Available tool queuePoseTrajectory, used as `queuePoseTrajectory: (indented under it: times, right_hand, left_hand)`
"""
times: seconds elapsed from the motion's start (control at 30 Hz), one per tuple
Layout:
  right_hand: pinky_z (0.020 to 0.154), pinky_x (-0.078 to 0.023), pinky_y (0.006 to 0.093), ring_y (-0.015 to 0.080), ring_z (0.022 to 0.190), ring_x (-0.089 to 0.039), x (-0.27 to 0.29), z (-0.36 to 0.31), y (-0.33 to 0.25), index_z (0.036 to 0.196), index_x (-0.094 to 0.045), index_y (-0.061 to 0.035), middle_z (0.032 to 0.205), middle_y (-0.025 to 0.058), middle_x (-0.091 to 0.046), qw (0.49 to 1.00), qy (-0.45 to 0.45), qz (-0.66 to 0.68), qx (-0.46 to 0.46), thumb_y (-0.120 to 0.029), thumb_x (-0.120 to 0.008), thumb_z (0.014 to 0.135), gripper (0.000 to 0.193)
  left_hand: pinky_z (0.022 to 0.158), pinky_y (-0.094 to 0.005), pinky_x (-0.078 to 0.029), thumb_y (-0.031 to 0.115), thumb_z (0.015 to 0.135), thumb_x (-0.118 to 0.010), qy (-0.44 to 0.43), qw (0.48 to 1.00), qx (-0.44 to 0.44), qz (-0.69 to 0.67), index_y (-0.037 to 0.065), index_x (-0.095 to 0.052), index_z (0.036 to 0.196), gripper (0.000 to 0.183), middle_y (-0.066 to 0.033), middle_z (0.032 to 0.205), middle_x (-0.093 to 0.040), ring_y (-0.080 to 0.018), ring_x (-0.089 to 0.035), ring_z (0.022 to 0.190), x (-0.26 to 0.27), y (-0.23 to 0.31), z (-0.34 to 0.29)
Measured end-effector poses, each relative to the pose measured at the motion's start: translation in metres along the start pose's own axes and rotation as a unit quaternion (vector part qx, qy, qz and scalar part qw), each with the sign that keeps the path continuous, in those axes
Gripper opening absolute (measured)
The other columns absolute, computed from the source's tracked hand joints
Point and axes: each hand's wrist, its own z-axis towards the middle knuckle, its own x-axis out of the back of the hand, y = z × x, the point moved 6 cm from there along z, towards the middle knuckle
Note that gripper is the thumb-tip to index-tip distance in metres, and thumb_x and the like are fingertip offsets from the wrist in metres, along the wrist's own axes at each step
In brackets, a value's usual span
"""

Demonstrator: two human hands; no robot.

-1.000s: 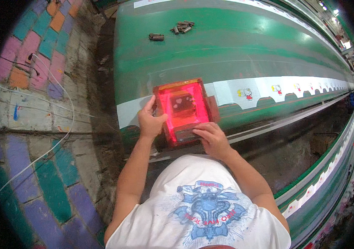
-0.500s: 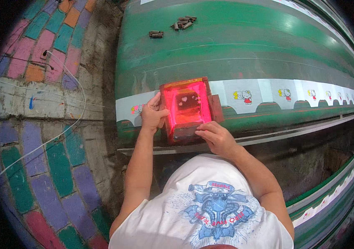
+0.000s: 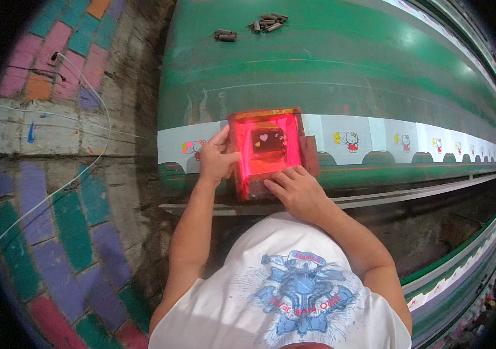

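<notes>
A small screen-printing frame (image 3: 265, 113) with glowing pink-red inner walls lies over the row of white printed pieces (image 3: 376, 128). A dark window with small heart shapes shows in its middle. My left hand (image 3: 217, 156) grips the frame's left side, thumb on the near part of the rim and fingers behind. My right hand (image 3: 303, 191) is curled over the near right edge of the frame, fingertips at the inside of the rim. Beside my left hand, a white piece with a cartoon cat and balloons (image 3: 192, 148) shows. The piece under the frame is mostly hidden.
The long green table (image 3: 312, 75) runs off to the right, with a metal rail (image 3: 364, 199) along its near edge. Two piles of short grey cylinders (image 3: 268, 23) sit at the far side. A white cable (image 3: 56, 198) crosses the painted brick floor at left.
The frame sits slightly further right in the picture. My right hand has moved from a pinch at the near right corner to lying over the near rim.
</notes>
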Motion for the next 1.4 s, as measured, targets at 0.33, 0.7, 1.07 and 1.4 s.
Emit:
queuePoseTrajectory:
  times: [0.33,0.7,1.07,1.4]
  right_hand:
    - [0.111,-0.059,0.0535,0.041,0.123,-0.075,0.008,0.055,0.06,0.13,-0.077,-0.0022,0.125,0.0198,-0.08,0.985,-0.151,-0.009,-0.081,-0.005,-0.08,0.088,0.043]
    - [0.115,-0.056,0.0538,0.0414,0.128,-0.072,0.0,0.082,0.095,0.145,-0.078,-0.0071,0.131,0.0174,-0.08,0.993,-0.012,-0.034,-0.113,0.0,-0.075,0.088,0.058]
    - [0.107,-0.056,0.0496,0.0339,0.124,-0.071,-0.017,0.006,-0.008,0.147,-0.078,-0.0094,0.139,0.0129,-0.075,0.994,-0.018,-0.053,-0.092,-0.009,-0.074,0.091,0.056]
    - [0.099,-0.059,0.0503,0.0348,0.12,-0.074,0.001,-0.029,0.002,0.131,-0.083,-0.0082,0.129,0.01,-0.079,0.984,0.123,0.068,-0.109,-0.001,-0.086,0.083,0.049]
  left_hand:
    - [0.116,-0.0367,-0.06,-0.009,0.084,-0.088,0.006,0.999,-0.034,0.028,-0.013,-0.053,0.17,0.093,-0.0184,0.155,-0.075,-0.0228,-0.076,0.135,0.001,-0.01,0.003]
    - [0.111,-0.0394,-0.062,0.006,0.084,-0.09,0.025,0.983,-0.075,0.167,-0.008,-0.065,0.163,0.084,-0.0207,0.138,-0.081,-0.0259,-0.08,0.124,0.0,-0.002,0.001]
    - [0.113,-0.0427,-0.061,0.013,0.087,-0.09,0.026,0.952,-0.122,0.281,-0.009,-0.062,0.164,0.084,-0.0264,0.148,-0.077,-0.0307,-0.078,0.133,0.001,0.002,0.002]
    - [0.125,-0.0426,-0.056,-0.003,0.089,-0.085,0.015,0.986,-0.113,0.118,-0.015,-0.051,0.17,0.088,-0.0233,0.16,-0.072,-0.0281,-0.072,0.146,-0.014,0.019,-0.004]
